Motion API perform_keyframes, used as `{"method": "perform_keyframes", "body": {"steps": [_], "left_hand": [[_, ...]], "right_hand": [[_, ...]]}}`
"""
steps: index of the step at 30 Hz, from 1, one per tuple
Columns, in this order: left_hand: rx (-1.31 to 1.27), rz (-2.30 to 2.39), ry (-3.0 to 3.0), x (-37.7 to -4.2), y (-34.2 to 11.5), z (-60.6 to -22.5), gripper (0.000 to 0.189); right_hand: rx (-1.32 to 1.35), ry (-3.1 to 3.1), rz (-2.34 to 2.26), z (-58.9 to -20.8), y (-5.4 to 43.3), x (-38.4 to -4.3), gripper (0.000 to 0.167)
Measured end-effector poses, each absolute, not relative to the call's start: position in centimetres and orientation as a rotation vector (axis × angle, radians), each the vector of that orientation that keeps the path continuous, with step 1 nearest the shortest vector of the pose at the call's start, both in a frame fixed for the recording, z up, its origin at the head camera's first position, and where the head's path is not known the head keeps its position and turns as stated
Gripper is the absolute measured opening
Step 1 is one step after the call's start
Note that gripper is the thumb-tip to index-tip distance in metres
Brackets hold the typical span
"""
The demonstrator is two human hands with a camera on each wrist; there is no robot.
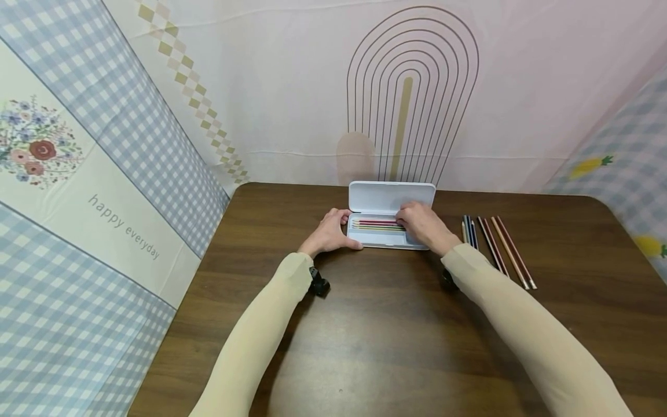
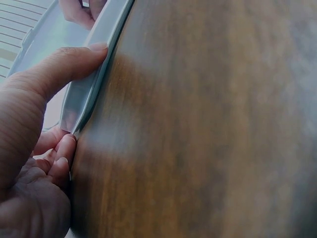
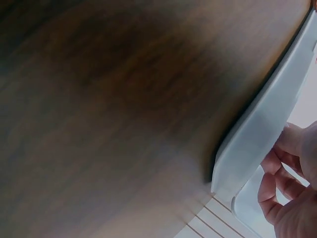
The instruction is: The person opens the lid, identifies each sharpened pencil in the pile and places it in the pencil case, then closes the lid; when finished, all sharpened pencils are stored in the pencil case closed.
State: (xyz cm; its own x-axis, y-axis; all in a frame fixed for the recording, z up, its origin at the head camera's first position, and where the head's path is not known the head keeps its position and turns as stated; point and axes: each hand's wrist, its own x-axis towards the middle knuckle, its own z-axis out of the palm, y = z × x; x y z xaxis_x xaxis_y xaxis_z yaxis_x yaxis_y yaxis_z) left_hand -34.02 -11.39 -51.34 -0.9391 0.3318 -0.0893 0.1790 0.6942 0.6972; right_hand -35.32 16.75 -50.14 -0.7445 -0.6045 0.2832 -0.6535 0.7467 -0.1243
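An open white pencil case lies at the far side of the table, its lid raised at the back. Several colored pencils lie side by side in its rear part. My left hand holds the case's left end, thumb on the front edge and fingers bent against the side; the left wrist view shows this grip closely. My right hand reaches into the right end, its curled fingers over the pencils' ends. In the right wrist view the fingers bend behind the case wall; I cannot tell whether they pinch a pencil.
Right of the case, several loose pencils lie on the brown wooden table, some dark blue, others dark red or tan. A printed cloth hangs behind the table's back edge, and a blue checked one on the left.
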Motion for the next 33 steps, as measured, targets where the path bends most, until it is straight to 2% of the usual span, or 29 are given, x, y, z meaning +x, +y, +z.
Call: {"method": "perform_keyframes", "body": {"steps": [17,33], "left_hand": [[0.423,1.073,2.709,-34.01,-11.42,-51.51,0.089],[0.428,1.069,2.706,-34.07,-11.38,-51.53,0.088]], "right_hand": [[0.933,-2.789,0.019,-49.72,16.19,-34.98,0.027],[0.911,-2.773,-0.14,-49.83,15.82,-34.75,0.026]]}}
